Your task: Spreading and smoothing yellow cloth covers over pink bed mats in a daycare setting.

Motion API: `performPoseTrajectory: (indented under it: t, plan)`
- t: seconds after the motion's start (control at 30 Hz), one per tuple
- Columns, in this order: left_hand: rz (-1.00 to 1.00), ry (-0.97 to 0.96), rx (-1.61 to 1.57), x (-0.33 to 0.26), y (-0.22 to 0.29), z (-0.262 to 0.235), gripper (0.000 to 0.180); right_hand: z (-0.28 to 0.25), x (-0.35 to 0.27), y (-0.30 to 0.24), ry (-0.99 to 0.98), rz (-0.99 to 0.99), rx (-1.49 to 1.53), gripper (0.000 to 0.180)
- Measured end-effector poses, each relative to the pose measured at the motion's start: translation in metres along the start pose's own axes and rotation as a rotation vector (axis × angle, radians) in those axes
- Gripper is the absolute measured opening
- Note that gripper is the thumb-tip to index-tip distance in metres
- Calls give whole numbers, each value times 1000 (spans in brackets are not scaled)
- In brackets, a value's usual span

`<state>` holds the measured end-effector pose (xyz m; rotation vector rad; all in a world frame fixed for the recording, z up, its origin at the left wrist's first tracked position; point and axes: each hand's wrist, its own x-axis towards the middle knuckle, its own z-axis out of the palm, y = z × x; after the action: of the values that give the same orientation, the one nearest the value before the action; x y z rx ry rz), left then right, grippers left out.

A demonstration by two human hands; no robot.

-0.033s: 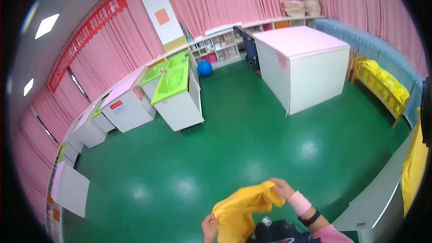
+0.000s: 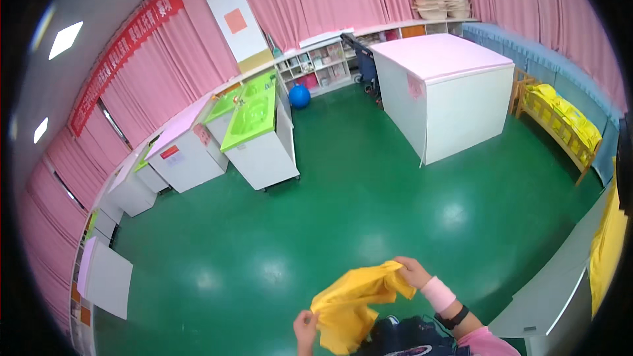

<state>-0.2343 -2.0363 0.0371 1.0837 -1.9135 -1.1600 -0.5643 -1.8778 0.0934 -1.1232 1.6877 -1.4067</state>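
A piece of yellow cloth (image 2: pixel 353 303) hangs between my two hands at the lower middle of the view, in loose folds. My left hand (image 2: pixel 305 329) pinches its left edge. With its fingers closed, my right hand (image 2: pixel 413 273) grips the upper right corner, a little higher than the left one. The cloth's exact kind cannot be made out. A pink band and a dark strap circle my right wrist.
White cabinets with green sink tops (image 2: pixel 254 118) stand ahead on the left, near a blue ball (image 2: pixel 299 96). A pink-topped white block table (image 2: pixel 461 112) is ahead right. Beyond it is a wooden cot (image 2: pixel 560 125) with yellow bedding. A white cabinet (image 2: pixel 550 283) and yellow fabric (image 2: pixel 605 244) flank me.
Both hands have risen slightly with the cloth. The cloth's lower part has swung up and hangs in a somewhat different shape.
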Motion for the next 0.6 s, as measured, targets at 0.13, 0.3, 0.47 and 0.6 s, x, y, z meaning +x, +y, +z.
performPoseTrajectory:
  t: [0.13,0.3,0.47,0.6]
  plan:
    - [-180,-51,-149,104,9,11,14,-13,101,-28,1,-116,144,28]
    - [-56,-395,-108,261,-7,74,33,-62,242,-36,-70,-190,133,29]
    - [464,-677,47,443,20,189,74,-119,374,-82,-123,-238,90,30]
    - [406,-713,-173,531,-8,320,70,-166,457,-128,0,-334,17,30]
